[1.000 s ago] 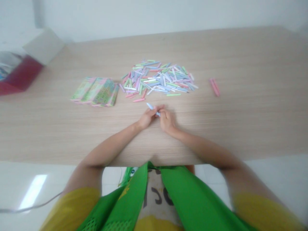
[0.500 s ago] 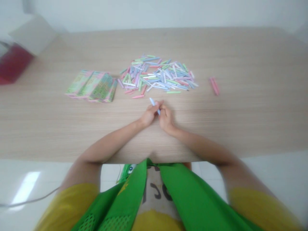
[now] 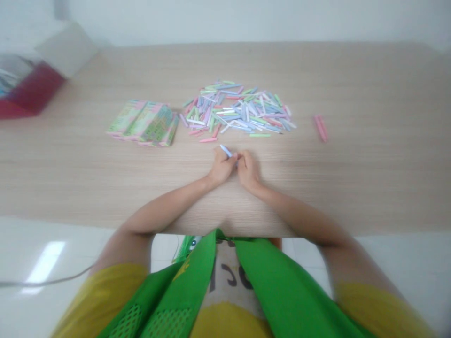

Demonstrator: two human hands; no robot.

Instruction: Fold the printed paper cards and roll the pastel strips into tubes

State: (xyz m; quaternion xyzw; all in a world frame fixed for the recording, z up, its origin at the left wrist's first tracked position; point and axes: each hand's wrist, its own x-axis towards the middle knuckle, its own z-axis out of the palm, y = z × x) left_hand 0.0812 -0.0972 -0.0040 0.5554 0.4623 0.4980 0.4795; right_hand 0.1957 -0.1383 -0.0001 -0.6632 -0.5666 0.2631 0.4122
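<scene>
While curled, both hands [image 3: 221, 169] [image 3: 248, 172] around blue paper strip [image 3: 225, 150]

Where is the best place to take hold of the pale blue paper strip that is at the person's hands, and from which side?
Pinch the free tip of the pale blue paper strip, coming from above on the far side of the hands. That slim end sticks out past the left hand towards the pile, while the rest is mostly covered by it and the right hand.

A yellow short-sleeved shirt [image 3: 105, 291] is worn beneath a green vest [image 3: 282, 291], with mesh [image 3: 128, 324] set into its lower front. A pale panel [image 3: 227, 277] printed with black characters is seen between the vest's edges.
</scene>
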